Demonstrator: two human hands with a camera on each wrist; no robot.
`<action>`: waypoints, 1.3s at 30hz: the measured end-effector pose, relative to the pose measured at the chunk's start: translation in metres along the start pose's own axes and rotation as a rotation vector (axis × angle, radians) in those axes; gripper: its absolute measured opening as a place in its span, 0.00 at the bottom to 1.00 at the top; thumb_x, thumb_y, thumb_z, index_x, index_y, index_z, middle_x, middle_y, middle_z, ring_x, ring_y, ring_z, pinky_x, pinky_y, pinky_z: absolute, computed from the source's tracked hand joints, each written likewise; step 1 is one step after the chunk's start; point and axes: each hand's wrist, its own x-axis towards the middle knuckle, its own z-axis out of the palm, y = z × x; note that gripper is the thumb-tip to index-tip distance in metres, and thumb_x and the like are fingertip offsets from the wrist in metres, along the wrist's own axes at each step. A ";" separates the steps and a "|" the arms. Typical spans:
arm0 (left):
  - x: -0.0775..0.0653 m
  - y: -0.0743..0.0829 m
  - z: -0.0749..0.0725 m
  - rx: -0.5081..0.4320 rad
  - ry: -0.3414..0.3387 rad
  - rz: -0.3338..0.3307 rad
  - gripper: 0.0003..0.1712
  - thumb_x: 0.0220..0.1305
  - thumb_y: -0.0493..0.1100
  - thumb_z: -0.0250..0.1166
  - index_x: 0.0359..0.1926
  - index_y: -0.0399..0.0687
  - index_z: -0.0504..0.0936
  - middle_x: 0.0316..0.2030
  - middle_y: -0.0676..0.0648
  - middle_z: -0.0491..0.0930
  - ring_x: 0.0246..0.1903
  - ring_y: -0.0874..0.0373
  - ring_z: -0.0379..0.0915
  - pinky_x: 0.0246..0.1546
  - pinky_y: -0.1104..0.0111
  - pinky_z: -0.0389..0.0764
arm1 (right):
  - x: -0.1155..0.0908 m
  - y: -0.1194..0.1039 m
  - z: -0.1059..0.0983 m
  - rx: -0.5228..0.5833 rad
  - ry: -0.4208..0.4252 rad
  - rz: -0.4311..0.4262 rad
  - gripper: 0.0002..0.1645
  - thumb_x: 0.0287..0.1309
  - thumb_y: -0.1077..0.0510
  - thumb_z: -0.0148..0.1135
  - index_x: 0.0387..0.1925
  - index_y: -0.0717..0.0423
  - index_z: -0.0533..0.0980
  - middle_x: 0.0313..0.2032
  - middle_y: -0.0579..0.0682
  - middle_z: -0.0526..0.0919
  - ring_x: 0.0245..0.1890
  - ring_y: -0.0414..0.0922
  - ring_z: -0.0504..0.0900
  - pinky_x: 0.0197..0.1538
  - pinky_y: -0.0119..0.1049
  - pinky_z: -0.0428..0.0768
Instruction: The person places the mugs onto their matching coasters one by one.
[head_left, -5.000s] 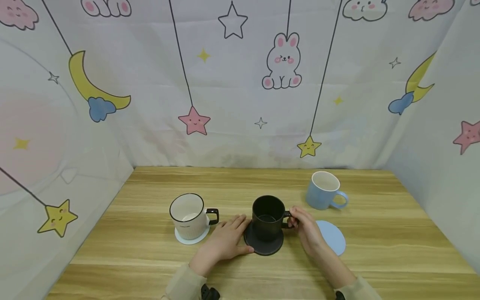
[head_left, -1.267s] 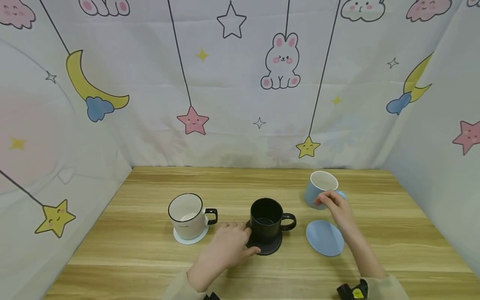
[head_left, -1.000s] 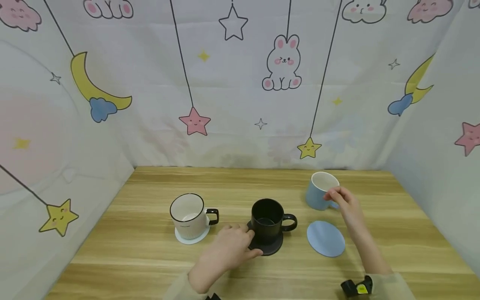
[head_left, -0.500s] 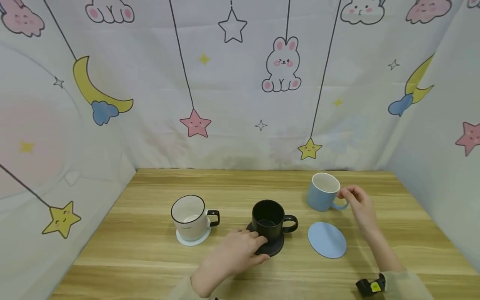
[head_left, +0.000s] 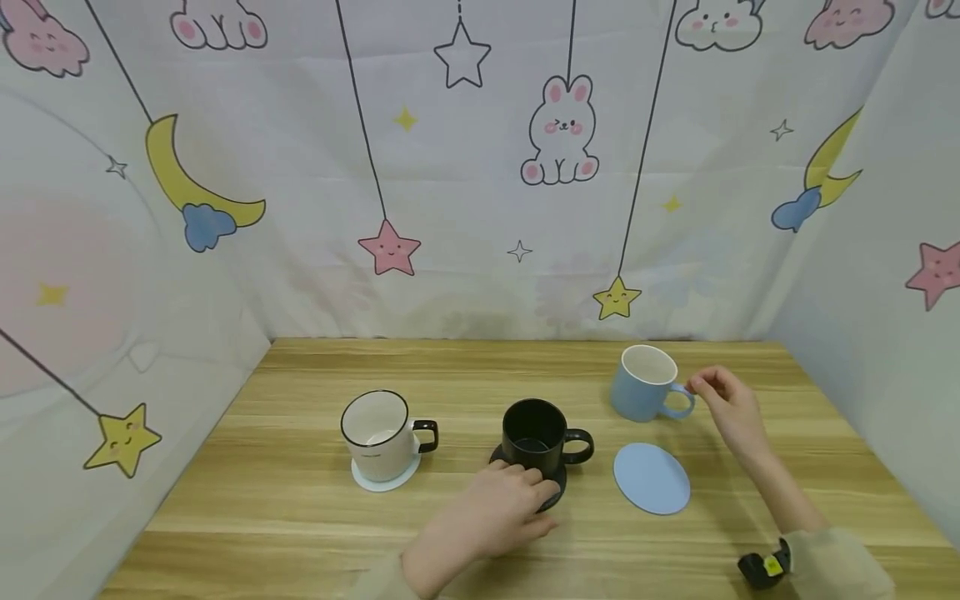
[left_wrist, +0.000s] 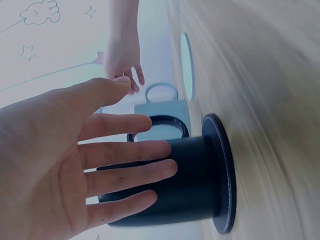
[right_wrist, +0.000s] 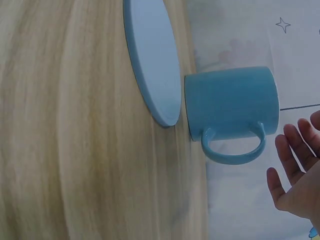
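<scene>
A black mug (head_left: 535,437) stands on a black round coaster (left_wrist: 223,175), its handle pointing right. My left hand (head_left: 501,512) is in front of this mug; the left wrist view shows its fingers fairly straight and spread, overlapping the mug's side. At the back right a light blue mug (right_wrist: 232,102) stands upright on the wood with its handle (right_wrist: 232,159) toward my right hand (head_left: 731,408). That hand hovers right beside the handle, fingers loosely bent and not around it. A light blue round coaster (head_left: 652,478) lies bare in front of the blue mug.
To the left, a white mug (head_left: 378,433) with a black rim and black handle sits on a pale coaster (head_left: 386,482). All stand on a wood-grain table (head_left: 300,517). A printed white cloth (head_left: 465,183) hangs behind the table and along both sides.
My right hand has left the black mug's handle and moved right and back, past the blue mug, to its handle. My left hand has shifted from the coaster's left edge to the black mug's front.
</scene>
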 end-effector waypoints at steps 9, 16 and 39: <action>0.010 0.011 0.003 0.059 0.056 0.028 0.18 0.65 0.62 0.58 0.46 0.60 0.80 0.34 0.60 0.78 0.34 0.66 0.78 0.32 0.75 0.72 | 0.006 0.012 -0.004 0.035 -0.044 0.043 0.17 0.69 0.55 0.53 0.44 0.69 0.72 0.30 0.24 0.78 0.34 0.24 0.75 0.40 0.20 0.72; 0.021 0.017 0.004 0.045 0.083 0.063 0.19 0.65 0.61 0.58 0.50 0.60 0.80 0.39 0.60 0.80 0.36 0.68 0.78 0.35 0.78 0.75 | 0.010 0.017 -0.006 0.116 -0.065 0.101 0.15 0.69 0.56 0.53 0.44 0.68 0.72 0.30 0.22 0.78 0.34 0.24 0.76 0.40 0.21 0.76; 0.060 0.031 0.019 -0.023 0.172 0.045 0.22 0.63 0.58 0.61 0.56 0.60 0.78 0.47 0.60 0.81 0.41 0.69 0.79 0.33 0.79 0.77 | 0.018 0.027 0.001 0.224 -0.239 0.288 0.08 0.70 0.51 0.51 0.35 0.45 0.74 0.26 0.27 0.81 0.32 0.28 0.78 0.38 0.31 0.78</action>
